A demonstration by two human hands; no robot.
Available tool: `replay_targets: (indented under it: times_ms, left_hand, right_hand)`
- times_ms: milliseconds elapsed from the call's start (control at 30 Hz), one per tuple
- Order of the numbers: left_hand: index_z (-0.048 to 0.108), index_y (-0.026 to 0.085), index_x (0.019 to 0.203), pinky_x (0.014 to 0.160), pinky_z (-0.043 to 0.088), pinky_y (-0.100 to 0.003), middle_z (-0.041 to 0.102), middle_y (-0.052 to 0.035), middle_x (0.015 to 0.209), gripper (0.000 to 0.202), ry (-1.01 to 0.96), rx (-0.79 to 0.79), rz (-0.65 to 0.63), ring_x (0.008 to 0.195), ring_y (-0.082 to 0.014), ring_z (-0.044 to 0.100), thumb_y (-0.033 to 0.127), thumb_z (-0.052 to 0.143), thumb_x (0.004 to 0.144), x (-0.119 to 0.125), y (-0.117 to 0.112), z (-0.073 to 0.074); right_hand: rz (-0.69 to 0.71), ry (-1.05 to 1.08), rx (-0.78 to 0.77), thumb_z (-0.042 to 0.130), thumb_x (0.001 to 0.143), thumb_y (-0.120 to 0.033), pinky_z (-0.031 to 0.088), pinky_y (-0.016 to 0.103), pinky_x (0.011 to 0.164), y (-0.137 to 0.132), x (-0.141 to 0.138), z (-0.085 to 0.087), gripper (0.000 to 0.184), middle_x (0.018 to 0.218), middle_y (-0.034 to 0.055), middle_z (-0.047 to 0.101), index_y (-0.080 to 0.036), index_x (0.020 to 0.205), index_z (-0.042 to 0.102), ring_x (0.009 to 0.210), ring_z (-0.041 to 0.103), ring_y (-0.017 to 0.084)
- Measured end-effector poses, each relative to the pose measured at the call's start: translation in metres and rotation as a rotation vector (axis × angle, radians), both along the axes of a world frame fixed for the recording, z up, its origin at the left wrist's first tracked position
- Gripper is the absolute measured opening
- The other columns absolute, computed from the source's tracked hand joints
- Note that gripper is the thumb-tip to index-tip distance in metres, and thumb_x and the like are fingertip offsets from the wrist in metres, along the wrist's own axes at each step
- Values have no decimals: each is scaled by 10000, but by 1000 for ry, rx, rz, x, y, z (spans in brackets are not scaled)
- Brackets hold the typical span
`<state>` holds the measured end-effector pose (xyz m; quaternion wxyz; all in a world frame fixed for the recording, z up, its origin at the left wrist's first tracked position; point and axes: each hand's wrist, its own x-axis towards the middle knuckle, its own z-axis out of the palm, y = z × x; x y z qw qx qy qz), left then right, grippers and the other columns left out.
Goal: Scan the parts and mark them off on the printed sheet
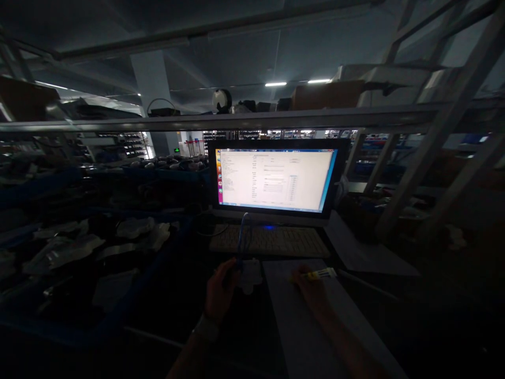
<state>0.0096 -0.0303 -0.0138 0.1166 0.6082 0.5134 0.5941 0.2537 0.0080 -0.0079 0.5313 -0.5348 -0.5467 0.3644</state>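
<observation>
My left hand [221, 289] is closed at the left edge of a small pale flat device [250, 275], where a blue-white cable [242, 237] comes down to it. Its fingertips are dim, and I cannot tell whether they pinch the plug or the casing. To the right, my right hand [310, 290] rests over a white paper sheet [300, 337] with its fingers closed on a yellow-and-white marker [321, 273]. The marker's white end points right; the rest is partly covered by the fingers.
A lit monitor [276, 181] stands behind a pale keyboard [272, 239]. At left, a blue bin [145, 279] holds several pale and black pieces. Another sheet [366, 252] lies to the right. A shelf [244, 120] crosses above the monitor. The scene is very dark.
</observation>
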Motion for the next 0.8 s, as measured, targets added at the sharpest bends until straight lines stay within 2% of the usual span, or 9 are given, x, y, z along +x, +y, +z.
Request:
replay_targets:
  times_ms: [433,633,800]
  left_hand:
    - [653,206,990,787,571,-337,719,-60,961,319,80,17,41,873,-212,691,472,536,858,0,1,7]
    - [645,206,1004,773,569,-314,715,-49,951,281,106,85,19,863,-199,687,433,545,872,0,0,8]
    - [647,207,1000,776,570,-321,713,-48,955,265,105,56,23,875,-203,684,414,548,869,2,0,8]
  right_hand:
    - [-8,142,24,604,609,-472,342,236,439,-3,-4,4,277,449,-62,440,-228,577,477,443,414,106]
    - [11,14,18,612,592,-463,306,226,418,-5,-8,2,296,422,-60,432,-236,519,435,424,399,102]
    - [-15,-122,-41,564,584,-415,307,225,417,-3,-12,0,259,408,-52,456,-245,500,389,422,422,113]
